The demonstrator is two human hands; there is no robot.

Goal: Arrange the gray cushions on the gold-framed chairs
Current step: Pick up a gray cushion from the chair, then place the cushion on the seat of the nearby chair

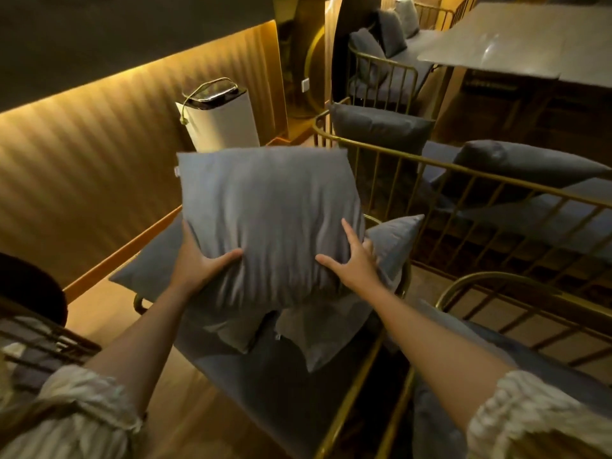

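Gray square fabric cushion [268,223] is in air above gold-framed chair with gray seat [265,385], over other gray cushions [318,329]. Left hand [198,260] and right hand [354,263] press lower corners, fingers spread, clamped on cloth. We judge it light, soft, easily creased; we hold by sides.

I can read no text, number or brand here; the small tag [177,171] on the raised cushion [268,223] looks blank.
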